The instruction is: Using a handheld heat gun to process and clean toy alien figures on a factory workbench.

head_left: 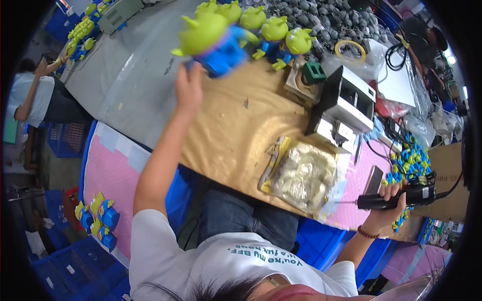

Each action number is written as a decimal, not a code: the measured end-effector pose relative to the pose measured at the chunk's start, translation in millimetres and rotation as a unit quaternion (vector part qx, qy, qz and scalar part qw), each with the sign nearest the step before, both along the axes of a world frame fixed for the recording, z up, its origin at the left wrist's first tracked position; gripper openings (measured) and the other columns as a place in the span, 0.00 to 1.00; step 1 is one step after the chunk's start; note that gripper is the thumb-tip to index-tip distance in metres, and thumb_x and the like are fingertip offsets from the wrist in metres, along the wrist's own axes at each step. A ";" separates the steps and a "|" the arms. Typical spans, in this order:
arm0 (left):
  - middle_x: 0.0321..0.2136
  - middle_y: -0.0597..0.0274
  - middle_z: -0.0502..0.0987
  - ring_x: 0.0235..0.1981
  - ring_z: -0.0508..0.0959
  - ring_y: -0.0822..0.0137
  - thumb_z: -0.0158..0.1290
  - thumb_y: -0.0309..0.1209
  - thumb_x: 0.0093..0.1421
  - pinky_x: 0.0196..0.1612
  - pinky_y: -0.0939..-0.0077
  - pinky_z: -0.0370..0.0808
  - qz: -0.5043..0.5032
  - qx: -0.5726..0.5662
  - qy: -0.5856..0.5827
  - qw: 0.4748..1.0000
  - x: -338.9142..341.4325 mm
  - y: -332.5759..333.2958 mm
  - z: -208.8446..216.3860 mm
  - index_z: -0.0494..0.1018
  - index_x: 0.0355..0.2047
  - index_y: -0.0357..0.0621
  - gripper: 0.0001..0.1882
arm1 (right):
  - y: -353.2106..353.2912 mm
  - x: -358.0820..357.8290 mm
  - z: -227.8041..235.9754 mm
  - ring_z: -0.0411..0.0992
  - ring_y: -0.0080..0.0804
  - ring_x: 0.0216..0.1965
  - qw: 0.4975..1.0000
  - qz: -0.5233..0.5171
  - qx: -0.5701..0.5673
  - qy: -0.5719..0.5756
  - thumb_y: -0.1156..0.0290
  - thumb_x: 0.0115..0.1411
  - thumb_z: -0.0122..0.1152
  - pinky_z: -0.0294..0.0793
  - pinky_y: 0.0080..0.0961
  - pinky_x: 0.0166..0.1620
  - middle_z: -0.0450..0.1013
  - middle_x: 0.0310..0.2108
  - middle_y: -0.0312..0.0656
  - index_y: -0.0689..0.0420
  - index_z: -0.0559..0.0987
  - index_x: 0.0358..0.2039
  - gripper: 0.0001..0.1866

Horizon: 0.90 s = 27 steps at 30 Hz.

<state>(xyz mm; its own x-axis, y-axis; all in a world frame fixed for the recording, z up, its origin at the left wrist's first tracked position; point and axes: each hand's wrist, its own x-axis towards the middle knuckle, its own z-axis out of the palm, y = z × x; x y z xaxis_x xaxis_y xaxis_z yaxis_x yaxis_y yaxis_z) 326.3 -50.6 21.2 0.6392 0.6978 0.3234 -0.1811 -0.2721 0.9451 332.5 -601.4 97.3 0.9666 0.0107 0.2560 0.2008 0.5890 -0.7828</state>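
Note:
My left hand (189, 88) reaches to the far side of the table, its fingers closed on the lower part of a toy figure (221, 54) with a green head and blue body. The toy is tilted and smeared by motion. Just beyond it, several like figures (275, 30) stand in a row. At the right, my right hand (389, 203) is wrapped round a black electric screwdriver (396, 197), whose thin bit points left over the pink mat. Its cord runs off to the right.
A clear bag of pale parts (305, 175) lies near the front edge. Behind it stand a black-and-white device (346, 98) and a block with a green piece (314, 73). Grey parts (321, 25) are heaped at the back. More figures (104, 215) lie on pink sheeting at left. A co-worker (37, 95) sits far left.

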 end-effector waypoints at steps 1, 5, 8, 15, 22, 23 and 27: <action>0.37 0.54 0.78 0.38 0.75 0.63 0.49 0.41 0.68 0.44 0.68 0.70 0.061 0.018 -0.034 0.997 19.3 34.5 -4.3 0.70 0.44 0.34 0.19 | -1.4 2.6 -9.5 0.60 0.22 0.25 1.000 -0.005 0.000 0.018 0.66 0.65 0.51 0.63 0.23 0.33 0.62 0.28 0.37 0.60 0.63 0.55 0.20; 0.41 0.46 0.76 0.43 0.75 0.53 0.49 0.40 0.67 0.48 0.61 0.70 0.238 0.098 0.022 0.966 98.0 135.7 -16.8 0.69 0.45 0.33 0.19 | -4.0 7.0 -36.1 0.61 0.21 0.24 0.997 -0.035 -0.011 0.069 0.66 0.66 0.50 0.65 0.22 0.32 0.62 0.28 0.37 0.60 0.63 0.55 0.20; 0.42 0.43 0.75 0.45 0.76 0.47 0.48 0.39 0.67 0.50 0.57 0.69 0.295 0.096 0.092 0.946 147.0 175.1 -37.3 0.69 0.46 0.34 0.18 | -5.2 13.3 -45.1 0.60 0.21 0.24 0.994 -0.043 -0.022 0.093 0.67 0.66 0.50 0.64 0.21 0.31 0.62 0.28 0.37 0.60 0.63 0.55 0.20; 0.52 0.36 0.71 0.55 0.70 0.41 0.49 0.36 0.66 0.57 0.55 0.66 0.227 0.166 0.185 0.942 207.2 209.6 -100.4 0.64 0.55 0.34 0.23 | -2.3 22.3 -45.2 0.60 0.20 0.24 0.986 -0.083 -0.059 0.136 0.66 0.67 0.48 0.64 0.20 0.31 0.59 0.27 0.34 0.59 0.61 0.55 0.19; 0.65 0.34 0.56 0.66 0.56 0.38 0.54 0.35 0.61 0.67 0.51 0.53 0.093 0.335 0.211 0.914 96.9 167.9 -117.0 0.55 0.66 0.36 0.36 | 21.6 27.8 -41.2 0.60 0.20 0.24 0.990 -0.042 -0.068 0.120 0.65 0.67 0.49 0.64 0.19 0.31 0.60 0.28 0.35 0.60 0.61 0.55 0.20; 0.66 0.37 0.55 0.66 0.55 0.37 0.55 0.34 0.59 0.67 0.49 0.53 0.068 0.370 0.198 0.905 58.9 153.1 -110.9 0.55 0.67 0.39 0.37 | 23.2 27.4 -39.6 0.60 0.20 0.24 0.990 -0.035 -0.066 0.118 0.65 0.67 0.49 0.64 0.19 0.31 0.60 0.28 0.35 0.60 0.61 0.55 0.20; 0.67 0.43 0.54 0.67 0.54 0.39 0.57 0.34 0.57 0.67 0.46 0.52 0.061 0.480 0.296 0.823 -99.2 117.5 -77.3 0.57 0.66 0.46 0.37 | 30.1 19.9 -30.0 0.58 0.22 0.26 0.991 -0.016 -0.033 0.128 0.66 0.67 0.51 0.63 0.20 0.34 0.59 0.28 0.34 0.62 0.65 0.54 0.19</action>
<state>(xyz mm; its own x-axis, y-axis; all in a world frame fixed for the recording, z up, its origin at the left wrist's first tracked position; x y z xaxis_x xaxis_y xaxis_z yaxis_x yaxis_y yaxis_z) 227.1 66.9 -56.1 0.8271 0.3731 0.4204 0.3186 -0.9274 0.1961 352.4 -571.3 67.3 0.9999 -0.0116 0.0016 0.0076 0.5309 -0.8474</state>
